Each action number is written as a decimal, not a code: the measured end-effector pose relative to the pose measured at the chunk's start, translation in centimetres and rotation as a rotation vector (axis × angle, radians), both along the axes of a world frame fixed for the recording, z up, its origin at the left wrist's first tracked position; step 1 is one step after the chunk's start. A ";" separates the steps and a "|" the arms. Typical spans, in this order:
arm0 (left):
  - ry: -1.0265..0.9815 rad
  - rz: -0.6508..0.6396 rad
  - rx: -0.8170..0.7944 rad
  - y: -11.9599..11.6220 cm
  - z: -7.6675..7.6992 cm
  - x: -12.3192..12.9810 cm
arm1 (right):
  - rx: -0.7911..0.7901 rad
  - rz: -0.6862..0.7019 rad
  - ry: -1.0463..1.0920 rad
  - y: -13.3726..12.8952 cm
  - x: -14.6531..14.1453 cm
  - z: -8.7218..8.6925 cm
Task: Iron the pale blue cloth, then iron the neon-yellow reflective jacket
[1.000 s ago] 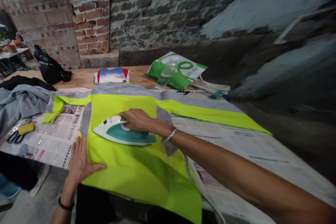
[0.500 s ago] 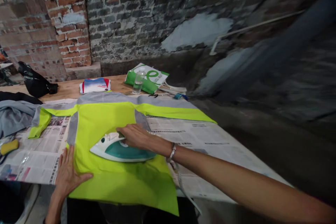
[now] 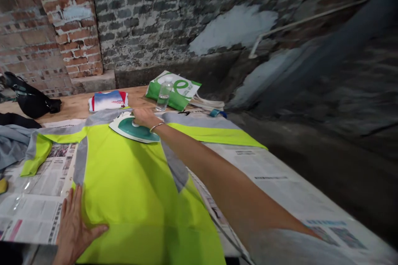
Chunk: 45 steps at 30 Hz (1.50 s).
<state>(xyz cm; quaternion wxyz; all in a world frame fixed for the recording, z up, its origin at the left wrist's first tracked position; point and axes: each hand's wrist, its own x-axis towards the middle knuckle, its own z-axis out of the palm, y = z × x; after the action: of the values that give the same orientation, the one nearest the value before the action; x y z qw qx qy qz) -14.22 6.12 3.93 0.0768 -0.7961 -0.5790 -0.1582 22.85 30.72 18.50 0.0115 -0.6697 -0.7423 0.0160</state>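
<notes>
A neon yellow and grey long-sleeved top (image 3: pixel 124 182) lies spread over newspaper on the table, its lower edge toward me. My right hand (image 3: pixel 144 118) is wrapped round the handle of a white and teal clothes iron (image 3: pixel 137 131). The iron rests on the upper chest of the top, near the grey shoulder band, with its tip toward the left. At the lower left, my left hand (image 3: pixel 74 225) lies flat with spread fingers, partly on the garment's side edge and partly on the newspaper. My right forearm hides some of the top's right side.
Along the back lie a folded white, red and blue cloth (image 3: pixel 108 101), a clear bottle (image 3: pixel 164 95), a green and white bag (image 3: pixel 180 89) and a black bag (image 3: pixel 29 95). Grey clothing (image 3: pixel 14 143) is at left. The iron's cord (image 3: pixel 228 238) trails toward the lower right.
My right hand has slid the iron away from me, from the middle of the top up to its chest. My left hand stays flat at the left edge. The view has shifted slightly.
</notes>
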 end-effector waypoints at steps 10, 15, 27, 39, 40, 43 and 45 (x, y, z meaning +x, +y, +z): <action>-0.036 0.007 -0.020 0.3 -0.4 -0.1 | -0.156 0.170 0.013 -8.5 -0.9 0.6; -0.072 0.023 -0.049 0.6 -0.3 -0.1 | -0.227 0.293 0.013 -18.5 -3.5 1.3; -0.104 0.012 -0.026 0.2 -0.8 0.0 | -0.145 0.263 -0.051 -19.4 -5.9 -0.3; -0.075 0.019 -0.039 -0.7 -0.8 0.7 | 0.037 0.074 -0.013 0.1 -8.3 -1.3; -0.077 0.020 -0.039 -0.7 -0.8 0.8 | 0.038 0.062 -0.010 1.2 -8.4 -1.2; -0.081 0.026 -0.038 -0.7 -0.5 1.0 | 0.018 0.054 -0.004 2.7 -8.3 -1.1; -0.080 0.019 -0.042 -0.7 -0.4 1.1 | -0.016 0.075 -0.004 2.5 -8.0 -1.0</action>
<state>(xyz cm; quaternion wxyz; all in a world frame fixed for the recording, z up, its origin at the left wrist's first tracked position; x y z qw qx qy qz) -13.13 5.45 3.53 0.0385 -0.7851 -0.5922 -0.1772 14.81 33.24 17.55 0.0040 -0.6414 -0.7669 0.0211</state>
